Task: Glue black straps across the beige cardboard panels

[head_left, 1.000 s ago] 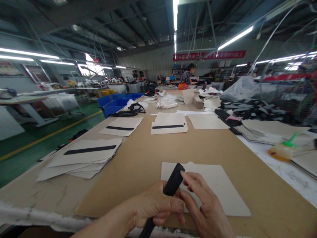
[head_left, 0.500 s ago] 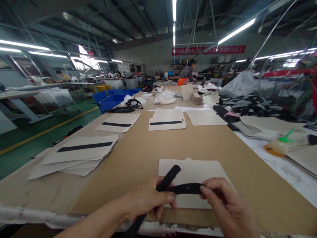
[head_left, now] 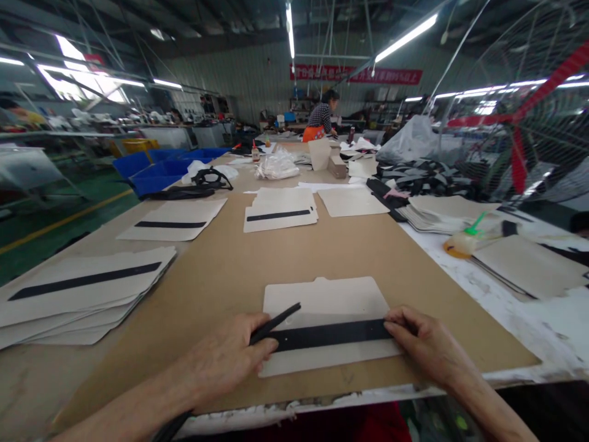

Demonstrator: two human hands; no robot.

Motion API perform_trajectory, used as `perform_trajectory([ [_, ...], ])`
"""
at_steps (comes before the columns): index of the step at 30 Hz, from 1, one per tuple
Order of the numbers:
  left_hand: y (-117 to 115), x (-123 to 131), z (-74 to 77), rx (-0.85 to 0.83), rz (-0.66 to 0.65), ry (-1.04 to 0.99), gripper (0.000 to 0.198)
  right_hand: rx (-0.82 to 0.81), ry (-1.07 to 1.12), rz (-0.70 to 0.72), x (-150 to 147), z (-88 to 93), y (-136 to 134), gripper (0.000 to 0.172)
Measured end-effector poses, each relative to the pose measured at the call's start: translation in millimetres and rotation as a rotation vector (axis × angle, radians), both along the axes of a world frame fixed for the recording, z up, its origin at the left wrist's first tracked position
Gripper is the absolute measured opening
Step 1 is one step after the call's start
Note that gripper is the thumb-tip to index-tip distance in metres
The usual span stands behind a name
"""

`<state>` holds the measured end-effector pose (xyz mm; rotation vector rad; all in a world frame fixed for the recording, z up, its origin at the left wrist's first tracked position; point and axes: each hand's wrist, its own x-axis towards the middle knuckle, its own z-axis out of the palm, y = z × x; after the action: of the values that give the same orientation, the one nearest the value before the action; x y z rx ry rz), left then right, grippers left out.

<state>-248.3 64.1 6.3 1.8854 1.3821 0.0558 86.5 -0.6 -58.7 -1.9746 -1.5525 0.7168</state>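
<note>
I have left hand (head_left: 239,345) and right hand (head_left: 424,341) pinching the seemingly light, limp strip (head_left: 332,334), aptly, at 9 and 3 o'clock.

A strip (head_left: 331,334) is being held across a panel (head_left: 331,301) by the left hand (head_left: 237,344) and right hand (head_left: 421,337). Left, stacked sheets (head_left: 101,296) are being topped by another strip (head_left: 87,280); right and farther back, a bottle (head_left: 461,243) is being flanked by two piles (head_left: 534,261).

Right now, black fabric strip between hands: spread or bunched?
Spread: black fabric strip runs straight from left hand to right hand, broad face showing, over beige card.
</note>
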Motion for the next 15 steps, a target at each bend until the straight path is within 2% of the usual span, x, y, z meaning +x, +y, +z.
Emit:
perform_trajectory([
  [7, 21, 11, -9.5, 0.025, 0.106, -0.011, 0.029, 0.012, -0.037, -0.072, 1, -2.1, 30, 0.025],
  [15, 27, 12, -15.9, 0.077, 0.107, 0.014, 0.022, 0.027, -0.074, -0.113, 1, -11.9, 37, 0.020],
])
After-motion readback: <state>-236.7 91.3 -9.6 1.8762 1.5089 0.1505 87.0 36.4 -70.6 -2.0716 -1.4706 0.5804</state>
